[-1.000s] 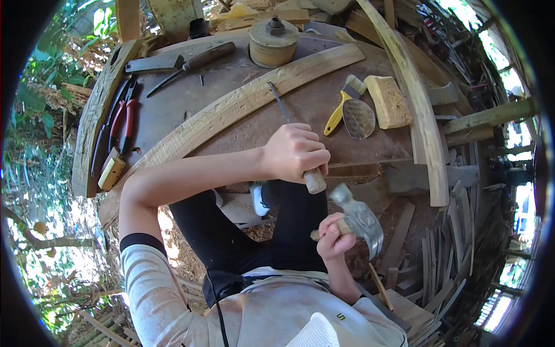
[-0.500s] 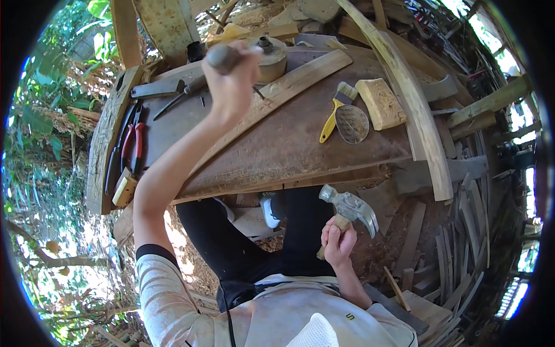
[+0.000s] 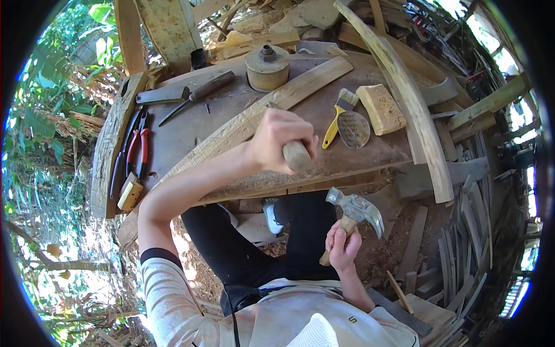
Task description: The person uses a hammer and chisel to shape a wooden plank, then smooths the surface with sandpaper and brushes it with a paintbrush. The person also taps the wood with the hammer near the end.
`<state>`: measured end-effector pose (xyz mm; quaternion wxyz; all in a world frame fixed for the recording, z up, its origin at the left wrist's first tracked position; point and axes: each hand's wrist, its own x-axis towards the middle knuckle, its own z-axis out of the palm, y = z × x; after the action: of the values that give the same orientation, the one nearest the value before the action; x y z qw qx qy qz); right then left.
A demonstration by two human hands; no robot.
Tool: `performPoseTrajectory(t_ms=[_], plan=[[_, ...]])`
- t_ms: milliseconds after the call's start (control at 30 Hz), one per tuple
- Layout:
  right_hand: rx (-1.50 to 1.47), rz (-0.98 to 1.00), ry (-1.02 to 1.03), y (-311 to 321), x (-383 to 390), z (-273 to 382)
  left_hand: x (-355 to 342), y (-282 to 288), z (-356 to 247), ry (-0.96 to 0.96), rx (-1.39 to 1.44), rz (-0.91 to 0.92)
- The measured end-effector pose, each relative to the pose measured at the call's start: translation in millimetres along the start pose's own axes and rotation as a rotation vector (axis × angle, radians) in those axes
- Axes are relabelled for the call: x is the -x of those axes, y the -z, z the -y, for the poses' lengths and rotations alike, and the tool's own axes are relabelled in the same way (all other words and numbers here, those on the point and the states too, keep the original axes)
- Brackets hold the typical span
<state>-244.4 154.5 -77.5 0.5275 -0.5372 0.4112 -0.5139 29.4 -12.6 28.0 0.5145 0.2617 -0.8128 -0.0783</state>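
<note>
My left hand [image 3: 276,137] is wrapped round the wooden handle [image 3: 296,156] of a narrow tool, whose tip is mostly hidden behind the hand over a long curved plank [image 3: 315,78] lying diagonally on the bench. My right hand [image 3: 341,248] grips a claw hammer [image 3: 357,208] by its short wooden handle, low by my right thigh, beyond the bench's near edge. Near the left hand, to the right, lie a yellow-handled paintbrush [image 3: 332,130], an oval metal piece [image 3: 354,130] and a rough wood block [image 3: 381,109].
The bench [image 3: 179,139] also holds red-handled pliers [image 3: 132,150], a dark-handled pointed tool [image 3: 202,91], a flat blade [image 3: 162,95] and a round pot [image 3: 266,73]. A long bent batten [image 3: 425,133] runs down the right side. Loose strips [image 3: 468,243] pile below right.
My left hand swung up and away to the bench's back, then came down nearer me with the tool still in it. The right hand with the hammer shifts slightly; the view has moved a little.
</note>
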Motion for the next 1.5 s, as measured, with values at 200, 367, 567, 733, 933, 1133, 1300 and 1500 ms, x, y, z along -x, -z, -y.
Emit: performPoseTrajectory(t_ms=[200,367,567,733,933,1133,1300,1500], plan=[[-0.002,0.015,0.044,-3,-2,13,1,-17,-8,-0.109,0.105,0.039],[0.008,0.079,0.090,-6,-7,22,13,-24,-5,-0.158,0.089,0.151],[0.103,0.139,0.206,-3,-7,22,21,-27,-1,-0.189,0.069,0.201],[0.133,0.162,0.256,-3,-8,23,22,-28,-2,-0.191,0.065,0.195],[0.177,0.028,0.519,-1,-6,24,11,-24,-6,-0.119,0.123,0.125],[0.076,-0.111,0.664,-5,0,47,5,-21,-6,-0.035,0.110,0.048],[0.872,0.001,0.535,-6,-25,59,15,-27,-4,-0.079,0.072,0.132],[0.544,0.088,0.620,6,-24,18,8,-29,-3,-0.072,0.116,0.089]])
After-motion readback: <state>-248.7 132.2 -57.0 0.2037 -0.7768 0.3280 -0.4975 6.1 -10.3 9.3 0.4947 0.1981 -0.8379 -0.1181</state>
